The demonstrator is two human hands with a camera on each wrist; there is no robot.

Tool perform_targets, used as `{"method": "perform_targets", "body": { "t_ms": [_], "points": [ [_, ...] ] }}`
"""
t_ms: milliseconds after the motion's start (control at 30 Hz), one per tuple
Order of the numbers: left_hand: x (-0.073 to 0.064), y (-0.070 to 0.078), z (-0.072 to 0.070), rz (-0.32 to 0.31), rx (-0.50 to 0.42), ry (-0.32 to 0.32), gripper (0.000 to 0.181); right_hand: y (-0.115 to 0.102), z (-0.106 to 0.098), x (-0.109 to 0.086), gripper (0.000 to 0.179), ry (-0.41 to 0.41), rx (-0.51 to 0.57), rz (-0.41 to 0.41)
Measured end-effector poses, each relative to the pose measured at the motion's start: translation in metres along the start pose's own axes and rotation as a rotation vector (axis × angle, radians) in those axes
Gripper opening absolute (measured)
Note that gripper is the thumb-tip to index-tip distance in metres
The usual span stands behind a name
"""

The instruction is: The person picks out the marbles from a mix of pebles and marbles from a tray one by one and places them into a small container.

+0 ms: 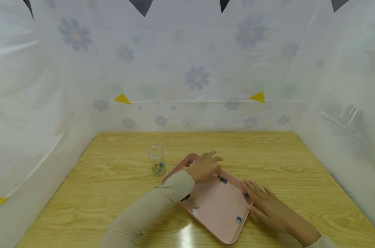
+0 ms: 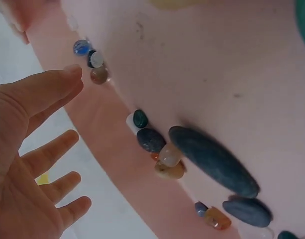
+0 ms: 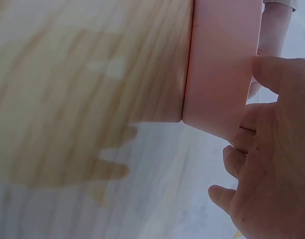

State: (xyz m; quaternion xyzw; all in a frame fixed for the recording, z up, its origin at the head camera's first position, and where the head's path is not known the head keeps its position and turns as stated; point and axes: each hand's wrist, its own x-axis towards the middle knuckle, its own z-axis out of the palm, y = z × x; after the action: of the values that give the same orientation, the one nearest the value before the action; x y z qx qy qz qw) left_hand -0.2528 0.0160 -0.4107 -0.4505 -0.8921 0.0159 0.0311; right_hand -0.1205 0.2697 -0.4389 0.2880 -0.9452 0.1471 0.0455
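Sheeting: white, flowered, upright beyond the tray.
Bench: wood-grained, under the tray and all round it.
Tray: pink, shallow, turned at a slant; the loose stones and beads lie in it.
Sleeve: cream, on the left forearm, crossing over the tray's left side.
Right hand: at the tray's right end, touching wall and rim; grip not clenched, fingers extended against the tray.
Left hand: over the tray's far part, fingers spread past the rim; grip released, nothing held.
Clear jar: upright just left of the tray, beads in its lower part.
Long dark stone: flat on the tray's floor.
Orange stone: against the tray's wall.
Brown bead: by the tray's far wall, near the left thumb.
Blue bead: alone near the tray's right end.
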Motion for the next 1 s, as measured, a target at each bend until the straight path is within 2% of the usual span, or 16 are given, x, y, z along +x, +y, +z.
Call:
{"method": "perform_targets", "body": {
  "t_ms": [133, 533, 767, 1000],
  "points": [
    [0.003, 0.001, 0.003, -0.016, 0.026, -0.02, 0.021, -0.001, -0.001, 0.0, 0.06, 0.001, 0.003, -0.002],
    [0.008, 0.001, 0.01, -0.01, 0.011, 0.013, 0.016, 0.001, 0.001, 0.0, 0.061, 0.004, 0.008, 0.0],
    [0.009, 0.004, 0.014, -0.027, 0.081, -0.019, 0.011, 0.001, 0.001, -0.001, 0.061, 0.003, 0.012, 0.003],
    [0.01, 0.003, 0.017, -0.024, 0.077, -0.007, 0.007, 0.001, 0.001, -0.001, 0.06, -0.008, 0.018, 0.013]
  ]
}}
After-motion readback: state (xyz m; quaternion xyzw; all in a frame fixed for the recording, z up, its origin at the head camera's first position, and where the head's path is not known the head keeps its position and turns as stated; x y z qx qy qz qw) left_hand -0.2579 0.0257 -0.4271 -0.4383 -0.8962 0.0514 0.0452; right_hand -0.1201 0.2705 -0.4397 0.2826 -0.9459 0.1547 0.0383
